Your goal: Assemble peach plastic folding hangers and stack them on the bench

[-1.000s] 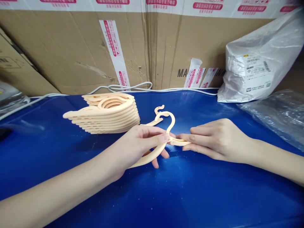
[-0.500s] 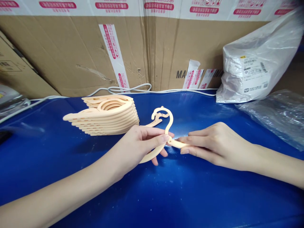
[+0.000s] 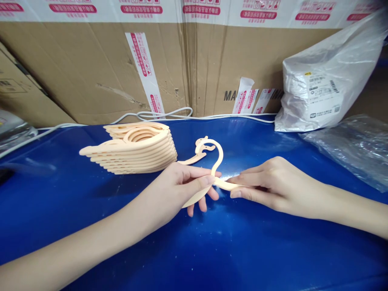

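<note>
A cream plastic clothes hanger [image 3: 220, 152] is held between both hands above the blue table, its curved hook pointing up and away from me. My left hand [image 3: 182, 182] pinches it at the joint below the hook, thumb on top, with the other fingers loosely bent beneath. One hanger arm runs down under my left palm and is partly hidden. My right hand [image 3: 274, 186] grips the other arm between thumb and fingers, covering its end. Just behind lies another cream hanger piece [image 3: 194, 159], partly blocked from sight by the hook and my left hand.
A stack of folded cream hangers [image 3: 136, 151] stands left of centre on the blue table [image 3: 194, 250]. Behind runs a white cable [image 3: 224, 116] along a taped cardboard box [image 3: 100, 68]. At right are a white plastic parcel bag [image 3: 321, 85] and clear plastic film [image 3: 354, 145].
The hook has tilted slightly to the right, and the joint sits a little lower under my left thumb. My left fingers have shifted beneath the hanger. Both hands keep their hold.
</note>
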Action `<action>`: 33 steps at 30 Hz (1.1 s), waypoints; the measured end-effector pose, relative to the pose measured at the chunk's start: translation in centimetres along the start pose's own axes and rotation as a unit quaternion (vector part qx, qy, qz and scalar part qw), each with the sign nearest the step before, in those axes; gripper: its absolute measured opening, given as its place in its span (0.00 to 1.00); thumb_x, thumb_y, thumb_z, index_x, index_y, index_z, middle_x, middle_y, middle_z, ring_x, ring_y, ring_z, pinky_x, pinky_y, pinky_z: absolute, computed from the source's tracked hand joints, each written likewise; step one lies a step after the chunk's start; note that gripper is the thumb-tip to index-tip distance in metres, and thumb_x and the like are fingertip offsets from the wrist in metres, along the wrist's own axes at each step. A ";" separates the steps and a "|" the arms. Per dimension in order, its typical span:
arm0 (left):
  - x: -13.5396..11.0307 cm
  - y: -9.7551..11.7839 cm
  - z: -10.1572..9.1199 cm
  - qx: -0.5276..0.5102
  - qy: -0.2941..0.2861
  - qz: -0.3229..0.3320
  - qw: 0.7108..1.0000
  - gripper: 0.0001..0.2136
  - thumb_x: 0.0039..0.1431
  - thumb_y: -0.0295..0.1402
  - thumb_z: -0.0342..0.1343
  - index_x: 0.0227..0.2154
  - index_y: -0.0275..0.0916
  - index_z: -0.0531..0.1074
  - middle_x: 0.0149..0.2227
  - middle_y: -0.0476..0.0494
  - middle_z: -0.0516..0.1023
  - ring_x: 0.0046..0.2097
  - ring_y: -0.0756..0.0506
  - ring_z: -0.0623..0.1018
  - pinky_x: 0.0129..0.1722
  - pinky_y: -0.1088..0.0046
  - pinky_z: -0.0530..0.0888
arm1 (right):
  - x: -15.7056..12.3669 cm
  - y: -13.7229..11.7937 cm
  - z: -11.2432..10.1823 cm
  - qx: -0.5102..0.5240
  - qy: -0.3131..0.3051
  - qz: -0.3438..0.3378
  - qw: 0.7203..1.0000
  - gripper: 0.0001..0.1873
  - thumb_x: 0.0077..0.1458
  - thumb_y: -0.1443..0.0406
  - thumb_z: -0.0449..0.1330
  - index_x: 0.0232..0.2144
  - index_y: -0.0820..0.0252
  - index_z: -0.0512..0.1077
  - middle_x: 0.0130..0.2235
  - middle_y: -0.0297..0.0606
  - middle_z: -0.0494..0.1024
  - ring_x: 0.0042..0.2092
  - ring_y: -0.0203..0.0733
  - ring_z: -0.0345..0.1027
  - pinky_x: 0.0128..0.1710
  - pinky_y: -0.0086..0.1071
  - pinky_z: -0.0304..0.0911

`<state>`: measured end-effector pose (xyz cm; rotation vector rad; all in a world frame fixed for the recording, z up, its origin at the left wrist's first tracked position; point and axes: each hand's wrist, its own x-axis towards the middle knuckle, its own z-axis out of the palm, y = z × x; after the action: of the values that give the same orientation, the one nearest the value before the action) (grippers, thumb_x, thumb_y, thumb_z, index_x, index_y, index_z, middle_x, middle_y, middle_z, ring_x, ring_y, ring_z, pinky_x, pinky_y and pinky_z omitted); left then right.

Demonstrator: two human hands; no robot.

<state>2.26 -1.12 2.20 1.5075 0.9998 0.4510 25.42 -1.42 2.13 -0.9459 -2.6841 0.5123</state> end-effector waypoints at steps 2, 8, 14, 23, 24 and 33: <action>-0.3 -0.1 0.1 0.087 0.015 0.018 0.996 0.16 0.64 0.40 0.48 0.29 0.36 0.74 0.22 0.49 0.72 0.22 0.52 0.68 0.21 0.79 0.63 | 0.0 0.2 0.0 0.006 -0.008 -0.004 1.000 0.15 0.67 0.60 0.51 0.40 0.56 0.78 0.33 0.32 0.81 0.29 0.31 0.73 0.28 0.26 0.57; -1.1 -0.5 0.9 0.363 0.040 0.117 0.924 0.16 0.67 0.43 0.47 0.28 0.39 0.68 0.27 0.50 0.70 0.28 0.50 0.67 0.27 0.74 0.57 | 0.2 1.2 -0.2 -0.121 0.067 -0.006 0.990 0.22 0.57 0.47 0.59 0.37 0.59 0.77 0.28 0.35 0.78 0.28 0.39 0.69 0.31 0.32 0.57; -1.3 -0.3 1.0 0.411 0.034 0.107 0.905 0.18 0.69 0.45 0.43 0.28 0.39 0.66 0.29 0.49 0.72 0.31 0.48 0.69 0.29 0.72 0.56 | 0.6 2.0 -0.4 -0.205 0.160 -0.035 0.965 0.46 0.48 0.38 0.59 0.57 0.63 0.63 0.44 0.46 0.76 0.45 0.50 0.68 0.45 0.42 0.60; -1.3 -1.1 0.6 0.425 0.103 0.170 0.883 0.15 0.68 0.40 0.48 0.26 0.38 0.66 0.25 0.52 0.71 0.26 0.50 0.69 0.25 0.74 0.57 | -0.3 0.6 -0.1 -0.269 0.220 -0.134 0.928 0.14 0.63 0.61 0.55 0.48 0.61 0.70 0.34 0.38 0.76 0.31 0.39 0.66 0.32 0.33 0.62; -1.3 -1.3 0.7 0.428 0.103 0.182 0.879 0.14 0.68 0.39 0.48 0.28 0.38 0.68 0.27 0.51 0.73 0.27 0.50 0.71 0.25 0.74 0.59 | -0.3 0.5 0.0 -0.260 0.202 -0.140 0.934 0.14 0.64 0.61 0.55 0.49 0.61 0.70 0.32 0.37 0.76 0.29 0.38 0.66 0.31 0.32 0.61; -1.4 -2.2 1.3 0.543 0.153 0.346 0.750 0.12 0.68 0.37 0.48 0.41 0.34 0.72 0.30 0.46 0.77 0.32 0.44 0.76 0.26 0.70 0.69 | 0.3 1.0 0.1 -0.143 0.154 0.004 0.978 0.15 0.66 0.57 0.49 0.36 0.58 0.70 0.34 0.36 0.75 0.35 0.39 0.69 0.32 0.32 0.61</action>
<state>1.74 -3.18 0.20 2.9952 0.9478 0.7005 25.69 -0.56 1.66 -1.0148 -2.5078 -0.0267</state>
